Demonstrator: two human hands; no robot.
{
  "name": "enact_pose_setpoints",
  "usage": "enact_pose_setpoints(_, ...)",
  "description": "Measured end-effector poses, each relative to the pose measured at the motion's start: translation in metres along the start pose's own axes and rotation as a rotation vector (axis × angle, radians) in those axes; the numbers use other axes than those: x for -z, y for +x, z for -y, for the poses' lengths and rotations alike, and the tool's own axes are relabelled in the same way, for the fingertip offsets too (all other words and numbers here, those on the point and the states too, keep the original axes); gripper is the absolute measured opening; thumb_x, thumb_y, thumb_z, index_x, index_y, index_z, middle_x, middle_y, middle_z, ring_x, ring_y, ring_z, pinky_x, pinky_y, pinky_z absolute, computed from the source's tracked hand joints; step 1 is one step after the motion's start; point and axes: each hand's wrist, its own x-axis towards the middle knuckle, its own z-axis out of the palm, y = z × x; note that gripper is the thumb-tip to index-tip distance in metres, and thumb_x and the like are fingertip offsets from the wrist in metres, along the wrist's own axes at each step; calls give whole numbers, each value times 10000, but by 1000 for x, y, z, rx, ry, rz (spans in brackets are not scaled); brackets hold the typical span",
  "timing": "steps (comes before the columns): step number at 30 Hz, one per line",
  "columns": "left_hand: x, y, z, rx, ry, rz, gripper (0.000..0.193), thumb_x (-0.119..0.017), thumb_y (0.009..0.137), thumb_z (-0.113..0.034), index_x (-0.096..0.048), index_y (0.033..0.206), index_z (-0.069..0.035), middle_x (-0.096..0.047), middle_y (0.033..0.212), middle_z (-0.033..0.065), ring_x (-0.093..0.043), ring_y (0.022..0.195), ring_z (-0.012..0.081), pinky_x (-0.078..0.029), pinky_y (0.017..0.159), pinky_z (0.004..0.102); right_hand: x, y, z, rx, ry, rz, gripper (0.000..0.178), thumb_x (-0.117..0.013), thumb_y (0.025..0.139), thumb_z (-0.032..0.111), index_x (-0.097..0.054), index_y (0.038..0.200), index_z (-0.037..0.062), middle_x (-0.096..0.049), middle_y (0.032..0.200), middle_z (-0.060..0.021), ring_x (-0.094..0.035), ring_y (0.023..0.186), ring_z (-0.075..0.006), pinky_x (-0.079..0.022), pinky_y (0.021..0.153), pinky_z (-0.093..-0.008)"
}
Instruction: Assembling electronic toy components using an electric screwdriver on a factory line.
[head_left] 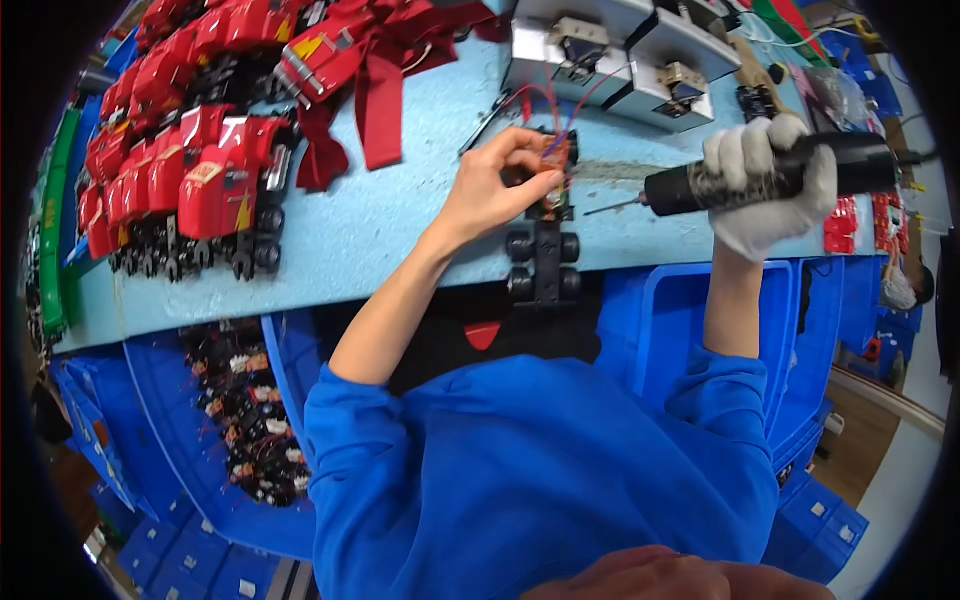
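The left hand (490, 195), its fingers drawn narrow, grips the wired end of a toy truck chassis (547, 262), wheels below those fingers, while the gloved right hand (765, 185) wraps its fingers around a black power screwdriver (672, 191); red truck cabs (215, 185) crowd the bench (375, 240) left of the bare fingers

no legible text; small white labels (819, 509) on blue bins (797, 532) unreadable.

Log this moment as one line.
bare left hand: at black wheeled chassis; white-gloved right hand: gripping black cylindrical power screwdriver; metal bit: apart from chassis
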Motion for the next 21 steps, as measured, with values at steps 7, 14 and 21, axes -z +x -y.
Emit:
enact_pose_setpoints(7,0,0,-2,-40,-8,8,311,-682,761,-108,-524,1008,-5,-636,778,16,-556,745,57,-425,730,222,-26,-22,-31,7,-65,127,314,-420,830,408,-434,823,94,-401,597,-9,-429,484,-141,-386,520,-323)
enact_pose_setpoints(14,0,-1,-2,-33,-22,36,312,-679,772,-122,-523,1014,-2,-645,806,27,-560,756,60,-427,725,223,-37,-21,-39,42,-24,207,115,-417,904,170,-450,875,63,-456,624,-51,-495,492,-179,-443,534,-344)
enact_pose_setpoints(21,1,-2,-4,-43,-22,21,294,-668,772,-105,-519,1003,1,-638,800,26,-554,752,58,-428,711,219,-60,-20,-41,-27,-354,125,73,-424,867,105,-443,821,52,-428,586,-46,-454,475,-169,-430,499,-335)
